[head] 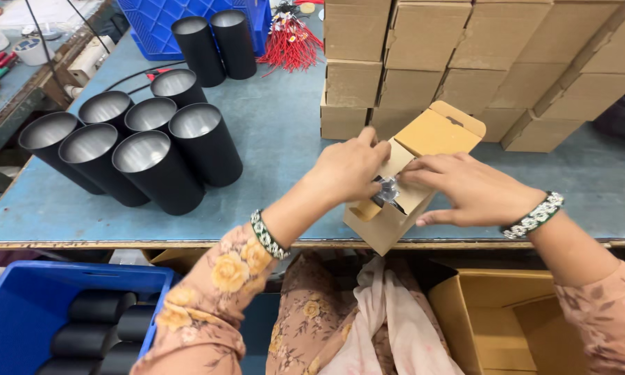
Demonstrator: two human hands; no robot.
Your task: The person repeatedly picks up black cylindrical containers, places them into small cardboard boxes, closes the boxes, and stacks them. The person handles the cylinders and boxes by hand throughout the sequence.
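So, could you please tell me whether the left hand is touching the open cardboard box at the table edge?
Touching. The head view shows the left hand with its fingers pressed on a flap of the open cardboard box.

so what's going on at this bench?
A person has both hands on a small open carton at the table edge. The left hand and right hand press on its flaps over a shiny item inside. Black cylinders stand to the left, closed cartons are stacked behind.
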